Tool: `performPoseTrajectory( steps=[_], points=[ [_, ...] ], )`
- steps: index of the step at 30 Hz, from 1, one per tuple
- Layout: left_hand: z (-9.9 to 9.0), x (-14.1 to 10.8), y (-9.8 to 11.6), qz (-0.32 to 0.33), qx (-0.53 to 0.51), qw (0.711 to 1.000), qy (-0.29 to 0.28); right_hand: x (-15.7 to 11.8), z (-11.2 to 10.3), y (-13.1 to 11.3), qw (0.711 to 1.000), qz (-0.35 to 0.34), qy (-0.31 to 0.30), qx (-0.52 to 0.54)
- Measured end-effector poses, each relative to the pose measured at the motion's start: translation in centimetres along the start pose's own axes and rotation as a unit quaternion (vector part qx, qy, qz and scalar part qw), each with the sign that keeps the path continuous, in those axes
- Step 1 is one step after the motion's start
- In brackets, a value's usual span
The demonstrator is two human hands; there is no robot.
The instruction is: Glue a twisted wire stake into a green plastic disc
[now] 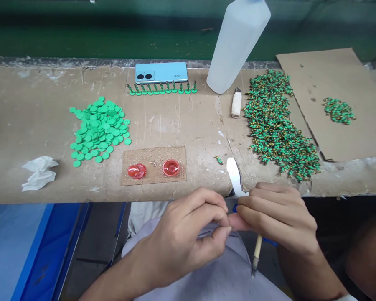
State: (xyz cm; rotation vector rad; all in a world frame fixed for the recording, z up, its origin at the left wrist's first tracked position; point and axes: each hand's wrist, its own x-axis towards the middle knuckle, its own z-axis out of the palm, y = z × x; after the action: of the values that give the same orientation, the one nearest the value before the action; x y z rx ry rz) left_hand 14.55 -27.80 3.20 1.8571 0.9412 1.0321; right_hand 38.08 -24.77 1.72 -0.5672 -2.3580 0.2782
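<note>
My left hand [196, 228] is closed in a pinch against the thumb of my right hand, just in front of the table edge. Whatever lies between those fingertips is too small or hidden to make out. My right hand [277, 215] is curled around a slim brush-like tool [257, 248] with a pale handle; its dark, thin tip points down over my lap. Close by on the table lies a single small green figure [218, 160]. A cardboard piece [154, 177] carries two red caps, the left one [137, 171] and the right one [171, 167], with glossy red inside.
Green discs [95, 125] are heaped left, near a crumpled tissue [39, 171]. Figures on green bases [161, 88] line up before a phone [166, 72]. A plastic bottle [236, 42], a wrapped blade [236, 104] and a large pile of figures [275, 121] occupy the right.
</note>
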Motion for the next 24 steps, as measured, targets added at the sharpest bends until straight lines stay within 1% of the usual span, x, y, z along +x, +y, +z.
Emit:
performPoseTrajectory(
  steps=[8,14,19,24],
  points=[
    [0.51,-0.47,-0.66,0.042,0.038,0.997,0.052,-0.05,0.39,-0.14,1.0,0.0,0.014,0.01],
    [0.55,-0.49,-0.55,0.046,0.043,0.996,0.068,-0.02,0.48,-0.28,1.0,0.016,0.008,0.014],
    [0.66,-0.51,-0.58,0.061,0.048,0.993,0.085,0.46,0.43,-0.37,1.0,0.006,0.001,0.021],
    [0.81,-0.71,-0.56,0.07,0.072,0.99,0.104,0.73,0.72,-0.29,0.999,0.003,0.021,0.025]
  ],
)
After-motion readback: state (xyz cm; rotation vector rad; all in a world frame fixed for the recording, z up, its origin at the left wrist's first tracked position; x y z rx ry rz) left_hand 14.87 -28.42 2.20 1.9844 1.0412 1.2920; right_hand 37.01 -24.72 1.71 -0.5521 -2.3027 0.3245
